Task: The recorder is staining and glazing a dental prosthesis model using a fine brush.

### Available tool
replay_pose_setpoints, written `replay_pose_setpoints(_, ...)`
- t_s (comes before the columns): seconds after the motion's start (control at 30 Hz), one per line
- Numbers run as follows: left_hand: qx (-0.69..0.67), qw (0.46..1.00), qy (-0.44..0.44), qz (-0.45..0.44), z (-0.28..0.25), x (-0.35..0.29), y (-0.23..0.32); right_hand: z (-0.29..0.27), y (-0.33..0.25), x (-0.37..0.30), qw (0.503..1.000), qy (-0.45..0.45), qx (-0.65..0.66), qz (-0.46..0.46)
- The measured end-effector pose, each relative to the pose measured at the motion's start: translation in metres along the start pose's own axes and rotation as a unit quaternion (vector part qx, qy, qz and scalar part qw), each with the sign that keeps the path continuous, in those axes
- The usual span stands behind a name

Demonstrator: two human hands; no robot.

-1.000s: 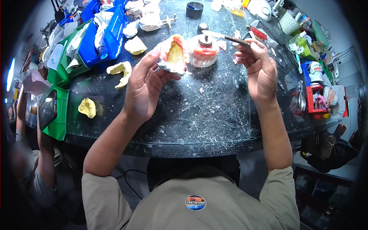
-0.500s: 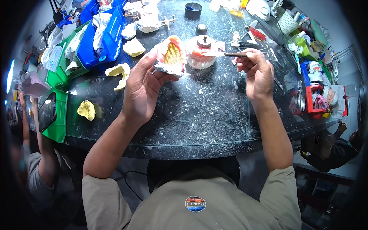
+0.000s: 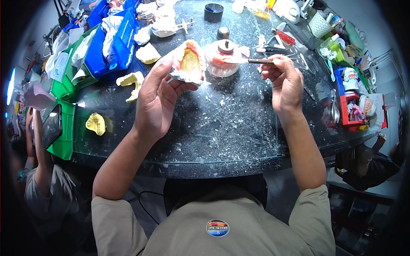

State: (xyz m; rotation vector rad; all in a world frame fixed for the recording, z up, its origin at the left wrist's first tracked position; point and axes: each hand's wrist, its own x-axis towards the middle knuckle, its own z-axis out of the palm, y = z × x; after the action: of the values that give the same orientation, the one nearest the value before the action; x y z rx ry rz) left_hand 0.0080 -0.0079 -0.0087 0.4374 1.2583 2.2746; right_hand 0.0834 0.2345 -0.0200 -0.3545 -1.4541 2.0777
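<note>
My left hand is closed around a dental model, with pink wax along its rim and gold-coloured mesh over its middle. Between the fingers and thumb of my right hand is a wax knife, held level with its blade pointing left. That blade overlaps the side of a round glass spirit lamp with a dark metal top; whether they touch I cannot tell. Pink material shows on or behind the glass. No flame can be made out. A dark-topped cap stands just behind the lamp.
Left of my left hand lie yellow plaster casts. Blue bins and a green bin with a phone line the left side. A black cup stands far back. Loose tools and a red box are right.
My hands, the dental model and the wax knife keep nearly the same places. At the far left, another person's arms and body have shifted slightly.
</note>
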Motion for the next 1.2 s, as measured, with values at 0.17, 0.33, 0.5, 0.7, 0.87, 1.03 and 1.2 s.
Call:
replay_pose_setpoints(0.17,-0.004,1.0,0.011,-0.005,0.0022,-0.0003,0.0011,-0.0002,0.0005,0.0,1.0,0.0,0.004,0.003)
replay_pose_setpoints(0.33,-0.036,0.999,-0.02,0.009,-0.0034,0.0005,-0.0014,0.0005,0.0009,-0.0003,1.0,0.006,0.013,0.003)
replay_pose_setpoints(0.5,-0.036,0.999,-0.018,0.008,-0.0011,0.0011,-0.0026,-0.0023,0.0016,0.0008,1.0,0.004,0.009,-0.005)
replay_pose_setpoints(0.7,-0.037,0.999,-0.023,0.005,-0.0015,0.0008,0.0,0.0002,0.001,0.0014,1.0,0.003,0.012,-0.005)
replay_pose_setpoints(0.87,-0.048,0.999,-0.023,-0.004,-0.0002,0.0008,0.0007,0.0018,0.0008,0.0004,1.0,0.003,0.002,-0.013)
replay_pose_setpoints(1.03,-0.048,0.998,-0.033,-0.02,0.0014,0.0008,0.002,0.0002,0.0016,0.0015,1.0,0.004,-0.003,-0.015)
replay_pose_setpoints(1.2,-0.069,0.996,-0.05,-0.033,0.0006,-0.0003,0.0036,0.0051,-0.0029,0.002,0.998,-0.006,0.066,-0.009)
